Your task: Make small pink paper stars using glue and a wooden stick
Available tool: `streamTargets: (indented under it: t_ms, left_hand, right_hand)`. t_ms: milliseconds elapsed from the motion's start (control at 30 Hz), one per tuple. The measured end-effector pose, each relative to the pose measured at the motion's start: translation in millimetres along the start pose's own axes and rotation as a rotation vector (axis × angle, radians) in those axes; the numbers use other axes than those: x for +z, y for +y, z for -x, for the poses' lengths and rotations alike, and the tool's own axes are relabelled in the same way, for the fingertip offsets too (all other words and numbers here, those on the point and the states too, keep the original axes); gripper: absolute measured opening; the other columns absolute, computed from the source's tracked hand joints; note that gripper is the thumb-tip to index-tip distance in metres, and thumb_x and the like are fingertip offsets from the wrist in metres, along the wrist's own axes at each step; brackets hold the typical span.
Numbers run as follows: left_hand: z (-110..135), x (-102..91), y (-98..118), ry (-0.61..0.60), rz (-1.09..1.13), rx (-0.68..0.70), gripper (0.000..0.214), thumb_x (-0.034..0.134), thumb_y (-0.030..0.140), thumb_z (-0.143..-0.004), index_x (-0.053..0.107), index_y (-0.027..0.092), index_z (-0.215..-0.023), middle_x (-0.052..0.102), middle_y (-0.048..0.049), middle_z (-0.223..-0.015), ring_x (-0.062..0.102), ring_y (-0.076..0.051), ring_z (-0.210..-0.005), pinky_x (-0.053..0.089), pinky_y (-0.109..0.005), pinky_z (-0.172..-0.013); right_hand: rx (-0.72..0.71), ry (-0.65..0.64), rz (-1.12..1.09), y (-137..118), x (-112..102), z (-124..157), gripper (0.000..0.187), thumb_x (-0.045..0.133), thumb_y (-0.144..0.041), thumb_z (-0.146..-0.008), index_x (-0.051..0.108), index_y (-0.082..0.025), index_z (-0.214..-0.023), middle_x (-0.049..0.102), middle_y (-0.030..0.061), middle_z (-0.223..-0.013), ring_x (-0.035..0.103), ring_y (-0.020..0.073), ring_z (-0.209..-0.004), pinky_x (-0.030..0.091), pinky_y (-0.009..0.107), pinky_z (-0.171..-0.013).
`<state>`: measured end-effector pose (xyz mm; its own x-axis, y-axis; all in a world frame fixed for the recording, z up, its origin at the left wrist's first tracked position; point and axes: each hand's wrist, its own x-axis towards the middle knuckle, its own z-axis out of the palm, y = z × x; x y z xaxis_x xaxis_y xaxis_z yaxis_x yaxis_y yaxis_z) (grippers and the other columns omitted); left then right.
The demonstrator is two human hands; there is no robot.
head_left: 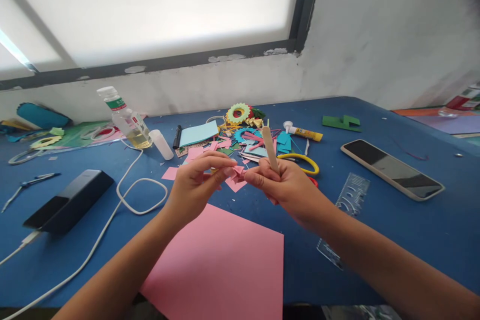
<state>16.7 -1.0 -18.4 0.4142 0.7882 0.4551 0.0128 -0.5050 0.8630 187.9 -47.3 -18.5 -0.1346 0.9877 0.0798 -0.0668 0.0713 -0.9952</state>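
A small folded piece of pink paper (pixel 237 174) is held between my two hands, above the table's middle. The thumb and fingers of my left hand (pixel 200 180) pinch it from the left. My right hand (pixel 279 180) is closed with its thumb and fingertips at the paper's right side. A flat wooden craft stick (pixel 269 147) stands up out of that same hand, its lower end hidden in the fingers. Below both hands lies a large pink sheet of paper (pixel 232 265), reaching over the table's front edge.
Behind my hands are colored paper scraps (pixel 258 142), a green paper ring (pixel 239 113), yellow-handled scissors (pixel 305 161) and a yellow glue tube (pixel 307 134). A phone (pixel 392 170) and clear stencil ruler (pixel 352 192) lie right. Left are a bottle (pixel 129 122), black device (pixel 71 200) and white cable (pixel 103 240).
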Motion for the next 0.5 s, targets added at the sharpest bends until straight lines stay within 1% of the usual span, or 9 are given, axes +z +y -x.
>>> streamTargets:
  t_ms: [100,167,267,367,433,500]
  left_hand:
    - [-0.3,1.3,3.4,0.006,0.055,-0.068,0.010,0.063,0.022,-0.079,0.071,0.020,-0.084,0.064,-0.0032,-0.087,0.059,-0.010,-0.070,0.053,-0.016,-0.051]
    - [-0.6,1.6,4.6,0.008,0.098,-0.119,0.011,0.065,0.022,-0.077,0.070,0.020,-0.087,0.065,-0.0012,-0.082,0.060,-0.009,-0.068,0.054,-0.015,-0.055]
    - [-1.4,1.5,5.6,-0.017,0.150,-0.207,0.015,0.067,0.024,-0.076,0.069,0.020,-0.090,0.065,0.0013,-0.073,0.060,-0.007,-0.064,0.054,-0.015,-0.058]
    - [-1.8,2.3,6.8,-0.045,0.171,-0.284,0.016,0.069,0.025,-0.074,0.069,0.020,-0.089,0.066,0.0017,-0.072,0.059,-0.007,-0.062,0.052,-0.014,-0.057]
    - [-1.5,3.1,7.6,-0.071,0.159,-0.296,0.014,0.071,0.024,-0.072,0.070,0.019,-0.085,0.066,0.0011,-0.072,0.059,-0.007,-0.064,0.051,-0.014,-0.057]
    - [-1.0,3.4,8.0,-0.093,0.115,-0.278,0.011,0.071,0.023,-0.072,0.070,0.019,-0.081,0.066,-0.0003,-0.077,0.059,-0.009,-0.068,0.050,-0.016,-0.059]
  right_hand:
    - [-0.041,0.026,0.096,3.3,-1.8,-1.8,0.056,0.064,-0.048,-0.072,0.019,-0.021,-0.052,0.038,-0.0066,-0.049,0.027,0.0054,-0.041,0.025,0.023,-0.038]
    - [-0.076,0.040,0.154,5.4,-2.9,-2.9,0.056,0.064,-0.046,-0.073,0.018,-0.021,-0.052,0.043,-0.0049,-0.053,0.029,0.0058,-0.043,0.027,0.024,-0.040]
    - [-0.113,0.041,0.213,6.2,-3.7,-4.0,0.055,0.066,-0.040,-0.072,0.018,-0.021,-0.052,0.049,-0.0028,-0.058,0.039,0.0084,-0.050,0.033,0.025,-0.047]
    - [-0.135,0.043,0.255,4.4,-3.1,-4.3,0.055,0.065,-0.037,-0.073,0.018,-0.021,-0.051,0.057,-0.0002,-0.062,0.047,0.0115,-0.056,0.036,0.027,-0.051]
    - [-0.149,0.049,0.274,3.3,-2.4,-4.0,0.054,0.065,-0.037,-0.073,0.018,-0.022,-0.051,0.062,0.0018,-0.067,0.051,0.0136,-0.060,0.037,0.028,-0.053]
    - [-0.164,0.055,0.305,3.1,-2.0,-3.5,0.054,0.065,-0.036,-0.073,0.019,-0.022,-0.050,0.065,0.0029,-0.070,0.055,0.0155,-0.064,0.038,0.029,-0.055]
